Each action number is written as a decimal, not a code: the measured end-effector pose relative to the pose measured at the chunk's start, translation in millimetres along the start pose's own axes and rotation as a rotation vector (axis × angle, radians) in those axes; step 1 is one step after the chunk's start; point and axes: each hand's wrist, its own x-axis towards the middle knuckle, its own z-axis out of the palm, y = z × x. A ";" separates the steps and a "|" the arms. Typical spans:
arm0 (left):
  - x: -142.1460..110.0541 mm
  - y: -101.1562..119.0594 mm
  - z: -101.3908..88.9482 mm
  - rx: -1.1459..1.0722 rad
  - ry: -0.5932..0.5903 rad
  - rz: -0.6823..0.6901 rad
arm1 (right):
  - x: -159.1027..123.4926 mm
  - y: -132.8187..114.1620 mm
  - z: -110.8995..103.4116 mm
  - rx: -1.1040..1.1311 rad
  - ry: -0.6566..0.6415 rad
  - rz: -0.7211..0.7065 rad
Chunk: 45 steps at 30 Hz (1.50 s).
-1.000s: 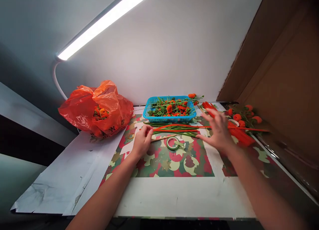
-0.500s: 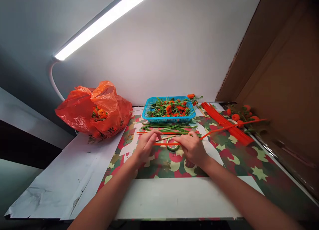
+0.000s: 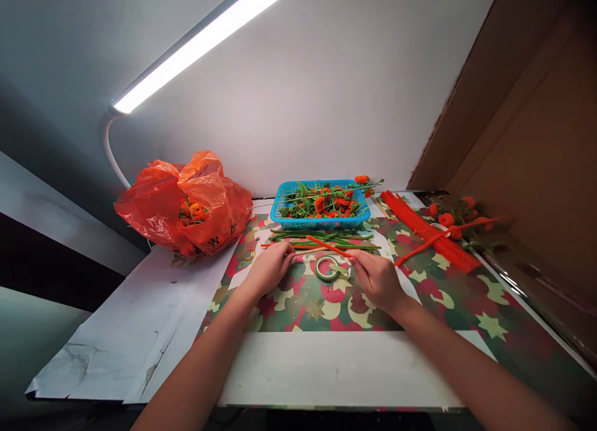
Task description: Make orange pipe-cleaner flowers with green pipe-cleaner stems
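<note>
So, the right hand (image 3: pixel 379 280) pinches a red stem (image 3: pixel 326 245) mid-frame, long axis slanting up-left, tip just right of the left hand (image 3: pixel 270 268); can't tell if that one's gripping anything.

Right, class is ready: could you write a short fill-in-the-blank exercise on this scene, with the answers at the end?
1. Between the left hand and the right hand lies a roll of green ____.
2. The long red strip is held in the ____ hand.
3. The plastic bag stands to the ____ of the blue basket.
4. That basket holds many orange ____.

Answers: tape; right; left; flowers.
</note>
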 end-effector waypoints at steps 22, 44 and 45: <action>-4.4 37.8 18.0 -1.165 0.051 -0.286 | -1.6 -6.1 8.1 0.045 -0.204 0.271; -5.5 35.8 21.0 -1.134 0.058 -0.305 | -3.7 -7.9 11.5 0.029 -0.296 0.259; -5.6 36.4 20.6 -1.133 0.058 -0.303 | -3.2 -8.3 11.0 0.038 -0.302 0.261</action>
